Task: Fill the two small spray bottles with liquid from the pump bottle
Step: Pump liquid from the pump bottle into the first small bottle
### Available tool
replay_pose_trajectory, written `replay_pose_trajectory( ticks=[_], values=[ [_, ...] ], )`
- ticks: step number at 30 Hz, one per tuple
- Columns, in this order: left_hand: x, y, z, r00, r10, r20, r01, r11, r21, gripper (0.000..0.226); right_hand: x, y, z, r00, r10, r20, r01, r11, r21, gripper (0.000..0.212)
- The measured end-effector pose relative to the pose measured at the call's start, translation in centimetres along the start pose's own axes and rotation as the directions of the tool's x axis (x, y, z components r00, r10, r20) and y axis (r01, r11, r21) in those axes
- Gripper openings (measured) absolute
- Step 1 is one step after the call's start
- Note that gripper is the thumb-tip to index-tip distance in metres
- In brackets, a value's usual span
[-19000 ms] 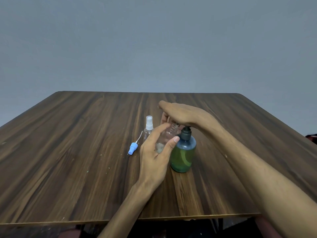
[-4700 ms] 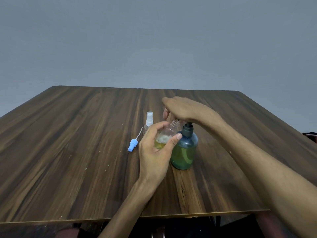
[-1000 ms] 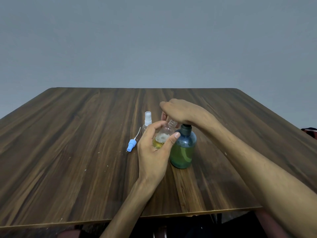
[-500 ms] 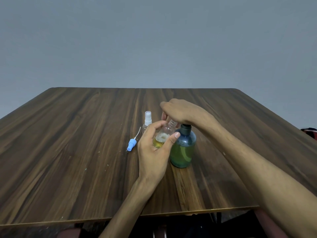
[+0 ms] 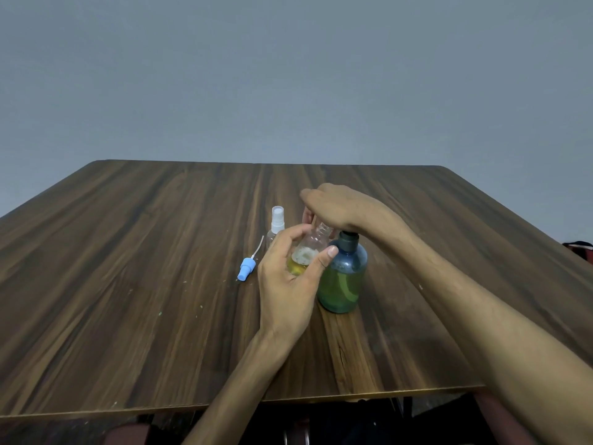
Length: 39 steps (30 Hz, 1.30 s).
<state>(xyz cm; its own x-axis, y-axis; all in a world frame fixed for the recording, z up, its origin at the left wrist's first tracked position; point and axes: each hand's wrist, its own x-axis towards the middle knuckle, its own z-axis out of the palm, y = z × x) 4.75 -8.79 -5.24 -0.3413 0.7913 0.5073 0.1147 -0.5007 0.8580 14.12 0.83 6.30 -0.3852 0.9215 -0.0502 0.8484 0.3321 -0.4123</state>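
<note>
Near mid-tabletop [image 5: 128, 284], left hand [image 5: 288, 284] grips the small spray bottle [image 5: 308, 255] by its lower body, probably light, thin-walled and slick, best held there gently, beside the heavier pump bottle [image 5: 343, 277]; right hand [image 5: 340, 207] presses the pump head, its finger curl hidden.

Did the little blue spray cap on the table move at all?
No. The blue spray cap lies just left of the capped spray bottle, same as before.

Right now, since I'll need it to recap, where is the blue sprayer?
Head view: the blue sprayer lies on the table, just left of the left hand and nearer than the capped bottle.
</note>
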Motion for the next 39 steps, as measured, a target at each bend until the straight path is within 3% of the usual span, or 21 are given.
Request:
replay_pose_trajectory(
  ticks=[35,39],
  values=[
    [-0.02,-0.23,0.13,0.998,0.001,0.056,0.002,0.999,-0.046,0.035,-0.46,-0.64,-0.03,0.999,0.052,-0.005,-0.053,0.999,-0.008,0.060],
    [0.01,-0.32,0.10,0.999,-0.003,0.044,0.006,0.999,-0.054,0.037,-0.39,-0.45,-0.34,1.000,0.006,0.004,-0.006,1.000,0.007,0.052]
  ],
)
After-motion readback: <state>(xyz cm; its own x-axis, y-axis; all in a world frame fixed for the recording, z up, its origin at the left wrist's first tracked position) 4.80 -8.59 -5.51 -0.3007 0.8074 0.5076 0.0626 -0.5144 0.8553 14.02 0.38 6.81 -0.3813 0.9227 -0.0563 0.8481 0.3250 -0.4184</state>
